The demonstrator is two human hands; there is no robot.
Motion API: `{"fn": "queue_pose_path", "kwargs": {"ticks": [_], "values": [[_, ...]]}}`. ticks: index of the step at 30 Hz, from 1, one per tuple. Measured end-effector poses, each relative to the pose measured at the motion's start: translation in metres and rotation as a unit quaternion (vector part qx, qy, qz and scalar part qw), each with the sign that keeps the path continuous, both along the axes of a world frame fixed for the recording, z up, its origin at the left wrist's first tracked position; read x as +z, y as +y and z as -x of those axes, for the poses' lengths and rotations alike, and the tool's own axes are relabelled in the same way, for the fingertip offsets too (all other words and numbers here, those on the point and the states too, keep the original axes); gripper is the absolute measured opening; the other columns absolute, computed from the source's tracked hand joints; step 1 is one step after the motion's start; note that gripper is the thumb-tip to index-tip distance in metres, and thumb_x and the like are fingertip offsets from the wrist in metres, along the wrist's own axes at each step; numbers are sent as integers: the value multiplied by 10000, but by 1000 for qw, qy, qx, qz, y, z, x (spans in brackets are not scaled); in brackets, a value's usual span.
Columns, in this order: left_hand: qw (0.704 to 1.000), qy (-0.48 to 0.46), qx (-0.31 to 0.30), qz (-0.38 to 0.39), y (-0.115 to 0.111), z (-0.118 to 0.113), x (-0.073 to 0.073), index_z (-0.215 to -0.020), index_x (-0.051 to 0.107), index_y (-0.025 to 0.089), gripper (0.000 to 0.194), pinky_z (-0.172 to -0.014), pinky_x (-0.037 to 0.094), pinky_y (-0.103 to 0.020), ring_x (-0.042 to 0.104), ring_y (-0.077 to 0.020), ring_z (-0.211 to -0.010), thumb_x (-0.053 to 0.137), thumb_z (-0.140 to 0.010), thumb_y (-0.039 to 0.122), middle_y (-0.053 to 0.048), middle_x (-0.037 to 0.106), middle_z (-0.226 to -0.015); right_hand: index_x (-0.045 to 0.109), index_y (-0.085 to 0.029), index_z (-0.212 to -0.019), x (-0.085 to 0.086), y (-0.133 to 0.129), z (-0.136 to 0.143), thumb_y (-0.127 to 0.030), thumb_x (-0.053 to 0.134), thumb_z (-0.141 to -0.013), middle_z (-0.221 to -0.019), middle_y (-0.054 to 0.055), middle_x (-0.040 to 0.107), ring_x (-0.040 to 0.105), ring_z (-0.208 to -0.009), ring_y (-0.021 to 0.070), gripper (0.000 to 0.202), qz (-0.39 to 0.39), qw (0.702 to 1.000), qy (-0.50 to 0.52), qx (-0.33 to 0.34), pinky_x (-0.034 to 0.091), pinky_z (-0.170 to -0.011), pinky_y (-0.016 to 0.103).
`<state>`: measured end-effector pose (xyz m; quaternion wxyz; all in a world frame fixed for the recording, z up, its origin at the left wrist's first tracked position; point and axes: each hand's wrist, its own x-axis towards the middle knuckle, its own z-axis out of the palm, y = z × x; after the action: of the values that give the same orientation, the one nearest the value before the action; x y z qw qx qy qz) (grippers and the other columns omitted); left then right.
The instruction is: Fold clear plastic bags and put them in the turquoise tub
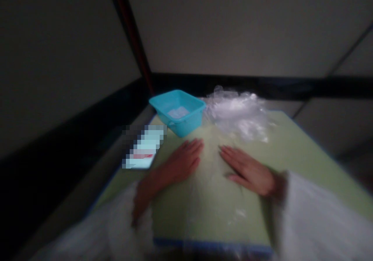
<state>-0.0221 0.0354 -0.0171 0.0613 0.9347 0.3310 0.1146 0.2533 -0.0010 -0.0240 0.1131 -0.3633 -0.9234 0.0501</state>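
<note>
A clear plastic bag or sheet lies flat on the yellow-green table, running toward its front edge. My left hand lies palm down at the sheet's left side, fingers stretched out and holding nothing. On the other side, my right hand rests flat, its thumb apart from the fingers and nothing in its grip. The picture is blurred, so the sheet's exact outline is hard to make out.
A turquoise basket with something whitish inside stands at the back left. Beside it, at the back, is a heap of crumpled clear plastic. A lit, pixelated screen lies at the left edge. Walls rise behind the table.
</note>
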Motion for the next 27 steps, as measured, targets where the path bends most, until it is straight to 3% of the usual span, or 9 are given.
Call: {"fn": "queue_pose_path", "kwargs": {"ticks": [4,7,11,16,21,27], "values": [[999,0,8,43,-1,0,0,-1442,198,88,512,-1171,144,-402,158,-189,-1418,208,-982,311,-136,198,-1526,282,-75,-1443,-3,2,-2,-509,308,-947,-1485,196,280,246,-1378,299,660,0,1000,-6,-3,256,-1097,532],[998,-35,-16,41,0,1,-1,-1468,127,147,510,-1178,126,-403,116,-179,-1426,201,-984,289,-85,113,-1551,196,-120,-1474,3,1,-1,-491,310,-952,-1509,159,242,220,-1390,275,650,-11,1000,13,7,226,-1115,514],[991,-59,-111,47,-4,-1,3,-1480,105,201,533,-1185,134,-378,130,-185,-1425,259,-979,298,-39,109,-1556,72,-121,-1490,5,-4,0,-505,312,-947,-1528,154,177,158,-1406,268,707,-23,998,21,49,206,-1121,508],[976,-46,-202,68,-10,-8,5,-1472,138,107,596,-1175,156,-376,173,-215,-1415,314,-957,351,-124,165,-1536,45,-91,-1485,-7,-8,-1,-519,337,-938,-1502,207,221,175,-1401,273,753,-15,998,-9,61,206,-1113,525],[977,-32,-195,77,-9,-10,0,-1465,185,119,605,-1176,132,-396,151,-232,-1420,363,-937,355,-112,151,-1540,44,-114,-1490,-1,-8,-1,-519,331,-939,-1503,204,233,224,-1387,285,742,-22,998,23,50,249,-1100,526],[971,-32,-219,92,-18,-16,6,-1466,189,127,609,-1167,156,-399,199,-230,-1408,381,-929,338,-111,199,-1528,45,-193,-1494,11,-4,-5,-394,347,-964,-1489,143,315,294,-1366,256,642,-68,993,94,-12,293,-1088,506]]}}
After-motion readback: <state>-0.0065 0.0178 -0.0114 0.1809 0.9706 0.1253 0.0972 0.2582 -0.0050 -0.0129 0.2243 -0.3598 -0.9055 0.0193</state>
